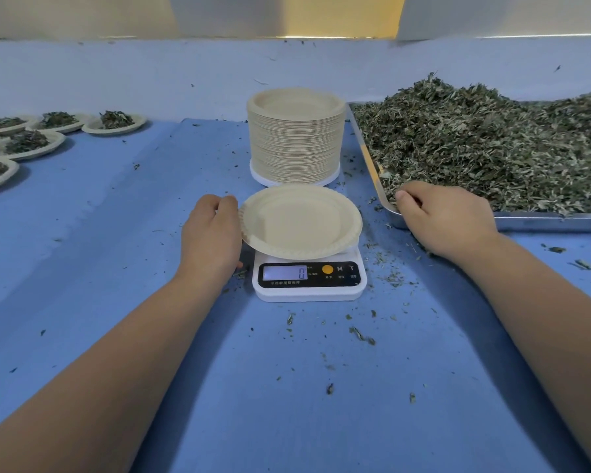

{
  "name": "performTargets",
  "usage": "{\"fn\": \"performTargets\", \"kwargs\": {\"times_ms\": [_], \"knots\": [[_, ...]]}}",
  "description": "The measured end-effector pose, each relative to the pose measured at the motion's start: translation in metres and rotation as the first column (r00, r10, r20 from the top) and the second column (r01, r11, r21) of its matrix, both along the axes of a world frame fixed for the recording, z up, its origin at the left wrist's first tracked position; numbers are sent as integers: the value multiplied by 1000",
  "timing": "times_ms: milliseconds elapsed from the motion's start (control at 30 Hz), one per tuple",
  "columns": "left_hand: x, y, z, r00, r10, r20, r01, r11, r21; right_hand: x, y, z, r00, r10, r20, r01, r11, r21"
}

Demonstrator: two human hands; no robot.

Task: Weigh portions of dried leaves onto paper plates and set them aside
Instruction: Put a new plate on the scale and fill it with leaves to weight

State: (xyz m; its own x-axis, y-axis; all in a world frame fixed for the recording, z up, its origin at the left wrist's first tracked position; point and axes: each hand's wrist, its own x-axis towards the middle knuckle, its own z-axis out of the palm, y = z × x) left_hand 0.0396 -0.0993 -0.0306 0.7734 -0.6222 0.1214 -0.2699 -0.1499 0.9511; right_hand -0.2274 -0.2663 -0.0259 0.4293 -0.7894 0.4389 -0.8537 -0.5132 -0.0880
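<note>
An empty paper plate (301, 221) sits on a white digital scale (309, 278) whose display reads 0. My left hand (212, 233) holds the plate's left rim, thumb on the edge. My right hand (444, 218) reaches over the near left corner of a metal tray (543, 221), its curled fingers in the heap of dried leaves (485, 145). Whether it holds leaves is hidden. Behind the scale stands a tall stack of paper plates (296, 138).
Several paper plates with leaf portions (31, 141) lie at the far left on the blue table cover (133, 250). Loose leaf bits are scattered around the scale and in front of the tray. A pale wall runs along the back.
</note>
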Motion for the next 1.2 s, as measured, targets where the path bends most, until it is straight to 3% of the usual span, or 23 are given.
{"fn": "performTargets", "kwargs": {"times_ms": [233,333,433,667,933,1100,1200], "knots": [[2,0,-1,998,-21,-60,19,999,-39,16,-14,19,995,30,-94,-1,955,295],[3,2,-1,995,-50,-83,44,997,-64,36,-29,24,999,27,-45,0,855,519],[4,3,-2,993,-67,-94,59,995,-82,55,-53,22,1000,29,-6,-19,777,630],[12,-1,-2,971,-96,-220,60,984,-167,74,-96,15,996,-73,-44,85,809,581],[26,-15,-3,887,-138,-441,-9,949,-315,97,-133,25,997,-64,-31,71,884,463],[26,-17,-6,888,-91,-450,-45,958,-283,107,-155,25,988,-154,4,129,842,523],[25,-20,-6,889,-91,-449,-41,960,-276,106,-157,24,969,-247,30,169,742,648]]}}
